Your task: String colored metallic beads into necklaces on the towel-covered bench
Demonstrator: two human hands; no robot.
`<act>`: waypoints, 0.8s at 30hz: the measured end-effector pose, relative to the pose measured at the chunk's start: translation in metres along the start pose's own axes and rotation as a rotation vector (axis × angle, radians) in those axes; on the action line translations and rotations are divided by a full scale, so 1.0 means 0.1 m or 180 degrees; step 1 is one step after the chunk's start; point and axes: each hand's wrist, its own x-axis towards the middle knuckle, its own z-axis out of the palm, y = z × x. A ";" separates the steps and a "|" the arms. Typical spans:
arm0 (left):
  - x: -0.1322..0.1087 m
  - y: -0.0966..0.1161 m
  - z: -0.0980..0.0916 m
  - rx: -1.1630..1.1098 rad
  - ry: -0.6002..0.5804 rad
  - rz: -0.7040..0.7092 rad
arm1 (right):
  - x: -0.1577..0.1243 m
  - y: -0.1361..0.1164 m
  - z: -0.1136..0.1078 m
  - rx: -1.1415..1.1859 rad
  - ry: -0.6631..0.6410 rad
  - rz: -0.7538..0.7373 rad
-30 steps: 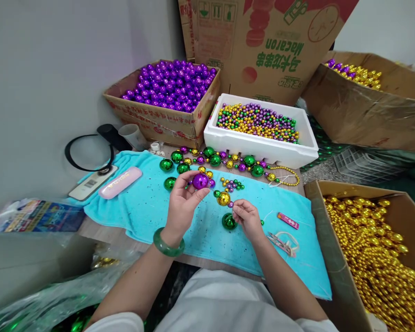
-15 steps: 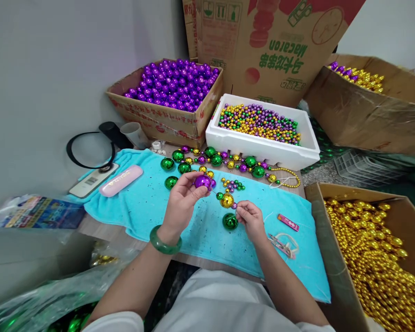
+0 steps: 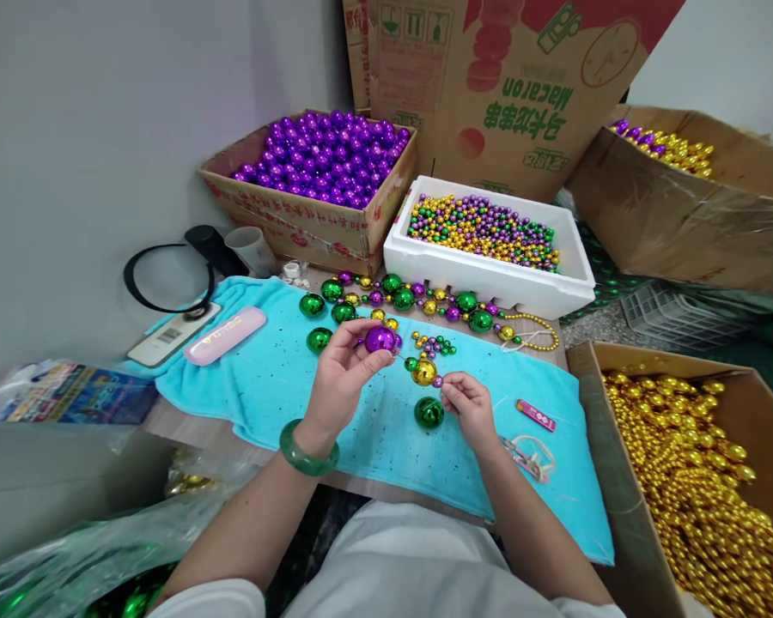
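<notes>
My left hand (image 3: 340,378), with a green bangle (image 3: 309,448) at its wrist, grips a shiny purple ball bead (image 3: 380,339) between thumb and fingers. To its right my right hand (image 3: 469,407) pinches a small light-purple bead (image 3: 438,382) at the end of a short strung row. That row also has a gold bead (image 3: 423,372) and a small green bead (image 3: 410,364). Below it a large green bead (image 3: 429,413) rests on the turquoise towel (image 3: 374,429). Small loose beads (image 3: 433,345) lie behind the hands, and several large green beads (image 3: 319,340) sit beyond the left hand.
A finished-looking bead strand (image 3: 403,298) lies before a white foam box (image 3: 489,273) of small beads. A carton (image 3: 296,232) holds purple balls; another carton (image 3: 631,481) at right holds gold strands. Scissors (image 3: 529,461), a pink case (image 3: 225,336) and a phone (image 3: 173,336) lie on the towel.
The purple bead has shifted slightly to the right in my left fingers and more of it shows. My right hand keeps its pinch, almost unmoved.
</notes>
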 end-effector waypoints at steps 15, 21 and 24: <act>-0.05 0.01 0.01 0.0313 -0.0343 0.0154 | 0.01 0.08 -0.05 0.0340 -0.0214 0.0401; -0.02 -0.07 0.01 0.0710 -0.0314 0.0028 | 0.00 0.00 0.06 0.0379 -0.0124 0.0411; 0.07 -0.13 -0.07 0.1029 -0.0114 0.0183 | 0.00 -0.06 0.09 0.0254 -0.0093 0.0404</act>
